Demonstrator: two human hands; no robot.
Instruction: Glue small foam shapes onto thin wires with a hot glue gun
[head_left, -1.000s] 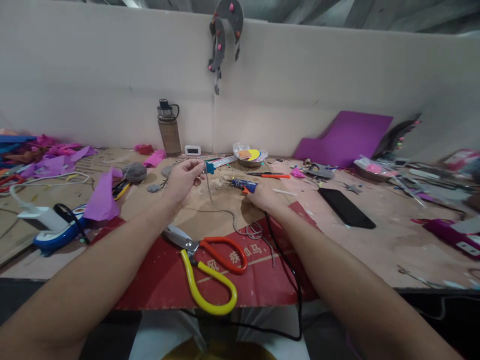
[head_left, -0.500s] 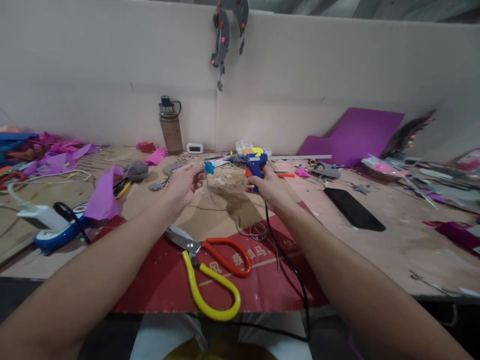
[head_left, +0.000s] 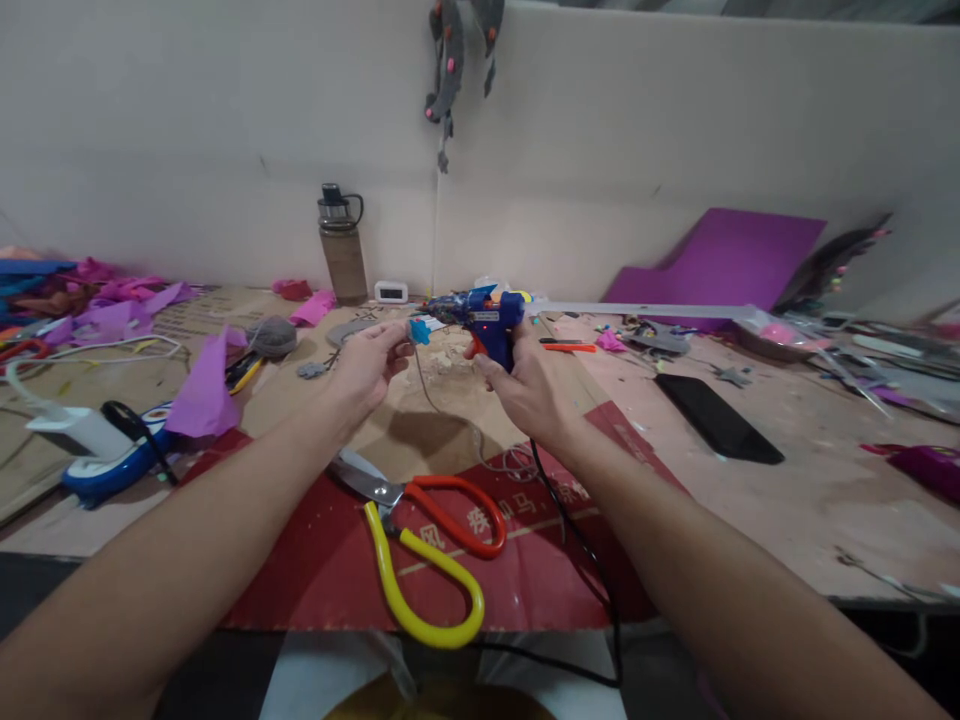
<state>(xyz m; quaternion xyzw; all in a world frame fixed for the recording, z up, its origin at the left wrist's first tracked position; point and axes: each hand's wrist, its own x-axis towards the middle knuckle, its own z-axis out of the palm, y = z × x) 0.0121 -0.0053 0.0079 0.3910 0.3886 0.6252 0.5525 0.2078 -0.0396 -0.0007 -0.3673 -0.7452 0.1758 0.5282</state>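
Observation:
Between the fingertips of my left hand (head_left: 373, 365) is a small blue felt star-like piece (head_left: 420, 332), with a thin grey cord (head_left: 424, 385) trailing down from it. My right hand (head_left: 525, 385) is wrapped round the handle of a blue hot glue gun (head_left: 491, 318), fingers at its orange trigger. The gun's nozzle points left, close above the blue piece; whether they touch I cannot tell. A long clear glue stick (head_left: 637, 310) sticks out of its back. Below my hands, large scissors (head_left: 386, 495) with one red and one yellow handle lie partly open on red-printed cardboard (head_left: 525, 580).
A water bottle (head_left: 343, 250) and a small white clock (head_left: 391, 292) stand by the wall. At right lie a black phone (head_left: 718, 418), an orange cutter (head_left: 568, 346) and a purple sheet (head_left: 720, 260). At left are a power strip (head_left: 112, 475), purple felt (head_left: 206, 390) and grey yarn (head_left: 271, 337).
The glue gun has swung round and moved slightly left, its nozzle now nearer the blue piece and its glue stick showing longer to the right. My left hand has hardly moved.

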